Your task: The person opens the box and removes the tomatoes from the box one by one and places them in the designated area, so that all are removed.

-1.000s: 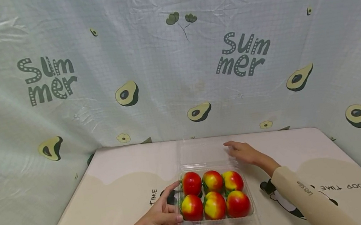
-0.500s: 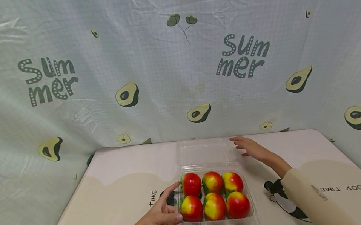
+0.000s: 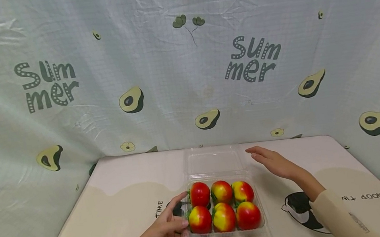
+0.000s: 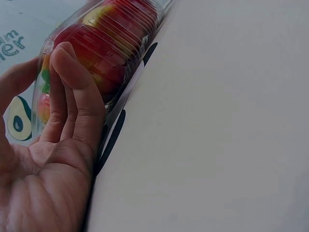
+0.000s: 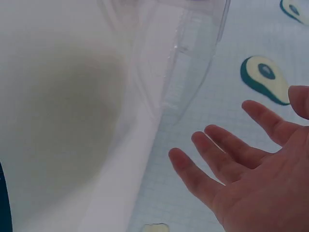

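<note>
A clear plastic clamshell box (image 3: 262,215) lies on the table in the head view, its lid (image 3: 214,162) laid back flat. Inside are several glossy red-and-yellow fruits (image 3: 224,217) with green bits at their sides. My left hand (image 3: 161,231) rests against the box's left wall, index finger stretched to the upper fruit and thumb at the lower one. In the left wrist view, the left fingers (image 4: 87,111) touch the ribbed side wall. My right hand (image 3: 277,163) hovers right of the lid, fingers extended and holding nothing; the right wrist view shows them apart from the clear plastic (image 5: 193,58).
The light table (image 3: 125,175) has a printed cover with cartoon figures and words. Behind it hangs a pale curtain (image 3: 167,57) with avocado prints, which also rises along both sides. The table's far edge runs just behind the lid.
My right hand has moved right, away from the lid, and its fingers have straightened. The left hand stays at the box. The lid lies open throughout.
</note>
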Demonstrator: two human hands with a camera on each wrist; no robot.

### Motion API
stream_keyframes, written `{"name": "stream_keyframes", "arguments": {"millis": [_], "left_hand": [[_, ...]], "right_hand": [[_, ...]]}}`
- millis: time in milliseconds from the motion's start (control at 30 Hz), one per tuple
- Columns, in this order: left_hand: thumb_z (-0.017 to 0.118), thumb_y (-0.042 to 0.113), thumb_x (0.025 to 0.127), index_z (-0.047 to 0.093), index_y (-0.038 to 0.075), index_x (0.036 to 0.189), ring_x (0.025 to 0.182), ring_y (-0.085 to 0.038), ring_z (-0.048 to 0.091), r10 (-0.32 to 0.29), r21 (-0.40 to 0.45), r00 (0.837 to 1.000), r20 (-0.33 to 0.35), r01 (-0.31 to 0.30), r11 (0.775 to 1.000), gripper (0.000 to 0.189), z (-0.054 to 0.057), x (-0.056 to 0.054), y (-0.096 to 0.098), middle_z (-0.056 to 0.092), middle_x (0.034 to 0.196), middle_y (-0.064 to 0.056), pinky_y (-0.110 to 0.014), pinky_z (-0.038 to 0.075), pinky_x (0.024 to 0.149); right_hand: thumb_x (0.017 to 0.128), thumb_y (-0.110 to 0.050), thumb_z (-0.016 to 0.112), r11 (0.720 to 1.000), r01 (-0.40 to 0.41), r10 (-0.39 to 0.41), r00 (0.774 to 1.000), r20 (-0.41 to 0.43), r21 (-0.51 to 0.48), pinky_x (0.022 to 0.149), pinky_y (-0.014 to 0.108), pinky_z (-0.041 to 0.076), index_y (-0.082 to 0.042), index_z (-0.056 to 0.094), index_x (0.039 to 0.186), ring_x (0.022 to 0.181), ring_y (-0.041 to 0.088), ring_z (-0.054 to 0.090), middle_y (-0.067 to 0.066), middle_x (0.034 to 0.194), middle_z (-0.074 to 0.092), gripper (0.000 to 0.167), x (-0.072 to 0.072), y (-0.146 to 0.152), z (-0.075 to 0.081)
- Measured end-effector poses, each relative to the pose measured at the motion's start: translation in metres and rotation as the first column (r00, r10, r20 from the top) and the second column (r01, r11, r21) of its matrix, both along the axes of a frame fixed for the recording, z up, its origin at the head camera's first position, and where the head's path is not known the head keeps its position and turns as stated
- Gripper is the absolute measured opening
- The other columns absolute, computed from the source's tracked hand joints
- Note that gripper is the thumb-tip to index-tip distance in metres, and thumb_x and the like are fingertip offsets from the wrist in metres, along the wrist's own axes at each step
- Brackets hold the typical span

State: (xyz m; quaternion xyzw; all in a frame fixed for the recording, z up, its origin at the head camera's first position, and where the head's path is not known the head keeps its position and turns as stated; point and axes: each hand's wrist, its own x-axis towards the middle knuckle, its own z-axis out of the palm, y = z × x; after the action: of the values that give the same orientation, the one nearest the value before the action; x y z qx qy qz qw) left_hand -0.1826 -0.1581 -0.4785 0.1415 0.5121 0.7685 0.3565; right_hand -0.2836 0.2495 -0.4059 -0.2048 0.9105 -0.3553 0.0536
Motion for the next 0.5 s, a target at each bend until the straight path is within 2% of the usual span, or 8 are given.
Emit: {"name": "stream_keyframes", "arguments": {"millis": [167,367,500], "left_hand": [[0.058,0.010,0.102,-0.003,0.024,0.165,0.070,-0.011,0.065,0.002,-0.002,1.000,-0.001,-0.002,1.000,0.089,0.000,0.000,0.000,0.070,0.083,0.000,-0.022,0.059,0.070],[0.058,0.009,0.101,-0.001,0.023,0.165,0.070,-0.010,0.064,0.014,-0.014,1.000,-0.023,-0.014,1.000,0.089,0.000,0.001,-0.001,0.069,0.084,0.001,-0.022,0.059,0.071],[0.059,0.010,0.100,0.000,0.022,0.165,0.071,-0.010,0.064,0.022,-0.021,0.999,-0.040,-0.023,1.000,0.088,0.000,0.002,0.000,0.069,0.084,0.002,-0.021,0.059,0.071]], "right_hand": [[0.110,-0.036,0.044,0.996,-0.003,0.012,0.994,-0.104,0.086,0.112,0.065,0.042,-0.008,0.051,0.149,0.139,0.045,0.049,0.021,0.153,0.051,0.049,0.017,-0.003,0.005],[0.106,-0.035,0.054,0.990,-0.022,0.054,0.972,-0.230,0.138,0.110,0.065,0.045,-0.013,0.056,0.144,0.137,0.042,0.052,0.018,0.150,0.055,0.044,0.039,-0.008,0.013],[0.103,-0.041,0.059,0.984,-0.048,0.088,0.967,-0.238,0.170,0.108,0.062,0.048,-0.016,0.058,0.143,0.136,0.039,0.054,0.015,0.150,0.055,0.047,0.054,-0.014,0.021]]}}
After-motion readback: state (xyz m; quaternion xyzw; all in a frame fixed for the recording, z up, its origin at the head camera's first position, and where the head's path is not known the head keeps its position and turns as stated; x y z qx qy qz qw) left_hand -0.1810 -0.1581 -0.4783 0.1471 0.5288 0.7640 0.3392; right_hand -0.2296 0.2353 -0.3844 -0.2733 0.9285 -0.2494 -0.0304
